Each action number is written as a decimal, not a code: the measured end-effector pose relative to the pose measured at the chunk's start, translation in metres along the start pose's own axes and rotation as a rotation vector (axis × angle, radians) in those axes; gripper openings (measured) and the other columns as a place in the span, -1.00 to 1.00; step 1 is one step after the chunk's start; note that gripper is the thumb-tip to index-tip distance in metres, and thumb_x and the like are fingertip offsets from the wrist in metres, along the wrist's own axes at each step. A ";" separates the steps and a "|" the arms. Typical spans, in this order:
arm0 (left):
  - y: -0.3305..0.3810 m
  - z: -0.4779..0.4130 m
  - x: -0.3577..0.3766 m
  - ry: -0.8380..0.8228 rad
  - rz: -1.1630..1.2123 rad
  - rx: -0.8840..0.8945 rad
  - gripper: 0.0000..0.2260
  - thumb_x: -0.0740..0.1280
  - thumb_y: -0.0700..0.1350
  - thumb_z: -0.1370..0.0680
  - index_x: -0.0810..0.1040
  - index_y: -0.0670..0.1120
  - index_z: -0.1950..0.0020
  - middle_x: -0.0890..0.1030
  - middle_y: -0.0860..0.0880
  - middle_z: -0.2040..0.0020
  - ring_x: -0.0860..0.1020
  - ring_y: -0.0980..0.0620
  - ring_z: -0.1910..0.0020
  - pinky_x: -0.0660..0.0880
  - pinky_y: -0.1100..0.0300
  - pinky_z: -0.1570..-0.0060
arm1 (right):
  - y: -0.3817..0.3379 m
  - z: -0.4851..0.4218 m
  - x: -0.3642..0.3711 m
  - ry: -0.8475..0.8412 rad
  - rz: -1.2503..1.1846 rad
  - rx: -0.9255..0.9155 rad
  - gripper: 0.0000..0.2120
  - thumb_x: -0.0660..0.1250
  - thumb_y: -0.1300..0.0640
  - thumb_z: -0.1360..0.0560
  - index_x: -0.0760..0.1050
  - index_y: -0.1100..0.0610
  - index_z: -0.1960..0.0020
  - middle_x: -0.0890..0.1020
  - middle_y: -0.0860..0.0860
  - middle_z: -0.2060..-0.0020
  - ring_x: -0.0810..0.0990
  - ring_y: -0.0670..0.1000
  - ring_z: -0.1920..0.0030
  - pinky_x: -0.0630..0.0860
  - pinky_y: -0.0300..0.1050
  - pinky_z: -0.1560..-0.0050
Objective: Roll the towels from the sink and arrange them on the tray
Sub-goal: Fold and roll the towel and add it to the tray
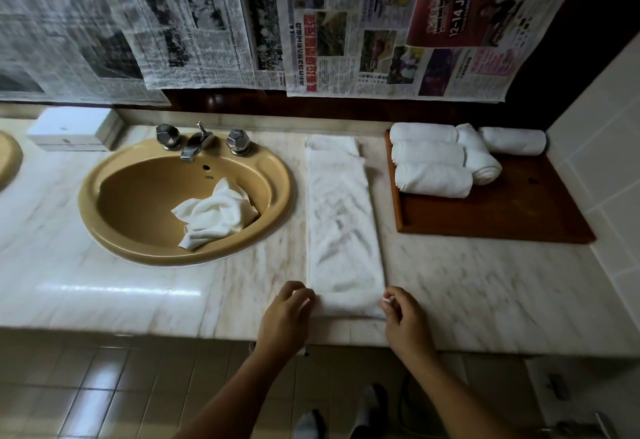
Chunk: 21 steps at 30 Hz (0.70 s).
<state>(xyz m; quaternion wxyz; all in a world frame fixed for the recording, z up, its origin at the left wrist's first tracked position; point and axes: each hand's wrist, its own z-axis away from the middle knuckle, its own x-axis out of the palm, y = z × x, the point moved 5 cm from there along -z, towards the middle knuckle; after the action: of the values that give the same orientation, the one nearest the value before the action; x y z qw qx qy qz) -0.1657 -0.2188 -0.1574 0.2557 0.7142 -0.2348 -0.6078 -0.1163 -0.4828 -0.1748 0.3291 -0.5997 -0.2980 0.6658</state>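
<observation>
Left hand (285,314) and right hand (405,317) pinch the towel (343,223) at its near end; better to roll tightly, keeping edges even.

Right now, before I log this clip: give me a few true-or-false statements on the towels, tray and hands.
1. A crumpled towel lies in the sink. True.
2. The tray holds no towels. False: five rolled towels lie at its far end.
3. The left hand and right hand hold the near end of the folded towel. True.
4. The folded towel lies on the tray. False: it lies on the counter, between sink and tray.
</observation>
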 end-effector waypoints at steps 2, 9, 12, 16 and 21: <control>0.003 0.005 -0.002 0.016 -0.042 0.062 -0.83 0.38 -0.11 -0.61 0.62 -0.01 -0.19 0.55 0.09 -0.20 0.59 0.10 -0.01 0.63 0.14 0.15 | -0.002 0.003 -0.002 0.010 0.035 -0.052 -0.82 0.40 0.21 -0.57 0.59 0.07 -0.16 0.60 -0.14 0.04 0.60 -0.11 0.00 0.43 -0.50 0.07; 0.004 0.016 -0.005 -0.071 -0.232 0.218 -0.60 0.43 0.07 -0.54 0.54 -0.03 -0.34 0.54 0.04 -0.32 0.62 0.02 -0.05 0.64 0.10 0.17 | 0.001 0.005 -0.016 -0.183 0.190 -0.245 -0.54 0.48 0.11 -0.49 0.51 -0.06 -0.36 0.54 -0.14 -0.06 0.55 -0.19 -0.01 0.50 -0.40 0.00; 0.004 0.007 -0.003 -0.104 -0.269 0.200 -0.58 0.44 0.06 -0.52 0.52 -0.04 -0.33 0.54 0.03 -0.29 0.63 -0.02 -0.04 0.63 0.06 0.17 | 0.002 0.005 -0.013 -0.211 0.301 -0.236 -0.49 0.42 0.12 -0.52 0.42 -0.08 -0.43 0.52 -0.13 -0.14 0.54 -0.11 -0.07 0.54 -0.24 -0.06; 0.000 0.001 -0.003 -0.123 -0.189 0.141 -0.61 0.40 0.04 -0.52 0.52 0.00 -0.33 0.55 0.07 -0.28 0.64 0.01 0.02 0.62 0.12 0.22 | 0.000 0.002 -0.009 -0.145 0.251 -0.187 -0.62 0.36 0.19 -0.58 0.50 0.01 -0.38 0.57 -0.06 -0.14 0.56 -0.04 -0.10 0.48 -0.25 -0.05; -0.002 0.008 -0.008 -0.116 -0.035 0.073 -0.63 0.33 0.07 -0.59 0.45 0.08 -0.38 0.56 0.12 -0.24 0.60 0.13 -0.03 0.58 0.23 0.06 | 0.003 0.004 -0.006 -0.171 0.185 -0.119 -0.69 0.29 0.19 -0.63 0.51 0.04 -0.36 0.54 -0.12 -0.14 0.53 -0.03 -0.17 0.42 -0.21 -0.15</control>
<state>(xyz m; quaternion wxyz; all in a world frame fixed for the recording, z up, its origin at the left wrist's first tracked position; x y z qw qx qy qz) -0.1748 -0.2130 -0.1542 0.2047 0.6905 -0.2589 -0.6437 -0.1199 -0.4896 -0.1732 0.2037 -0.5841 -0.3073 0.7231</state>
